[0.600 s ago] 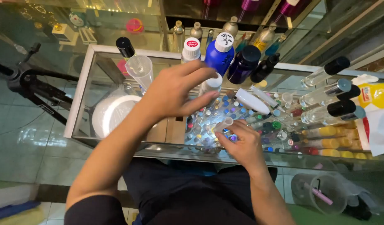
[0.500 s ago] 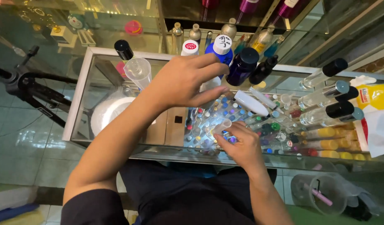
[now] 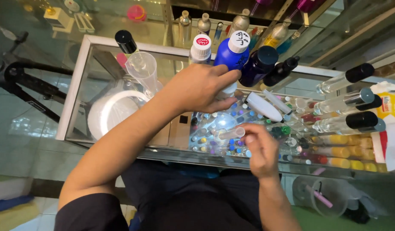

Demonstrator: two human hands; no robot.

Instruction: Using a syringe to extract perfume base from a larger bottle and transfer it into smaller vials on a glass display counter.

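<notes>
- Right hand (image 3: 260,149) closest in, curled over the near edge of the glass counter (image 3: 120,45), fingers pinched shut around a small clear vial (image 3: 231,133) lying roughly sideways, open end pointing left.
- Vial hovering just above the glass, over a crowd of little caps and tiny bottles (image 3: 214,128) in blue, yellow, purple and white, all sitting on the shelf underneath.
- Left hand (image 3: 201,87) a bit further out, arm stretched diagonally across the counter, fingers bent and closed over a small white-topped bottle (image 3: 226,90) (mostly hidden under the palm, so can't really tell how tight the grip is).
- Just right of that hand, a white tube-shaped container (image 3: 263,107) lying on its side, near a thin clear syringe-like piece (image 3: 278,102).
- Far right, a row of clear roll-on style bottles with black and silver caps (image 3: 351,102) lying flat, stacked one behind the other.
- Left side under the glass, a round white dish (image 3: 109,113).
- Further back, a clear plastic measuring cup (image 3: 144,70) with a black-capped bottle (image 3: 126,41) just behind it.
- Farthest along the back edge: a white bottle with a red-marked cap (image 3: 201,48), a bright blue bottle with a white cap (image 3: 232,51), and a dark navy bottle (image 3: 259,64), all upright and close together, right beside the left hand's fingertips.
</notes>
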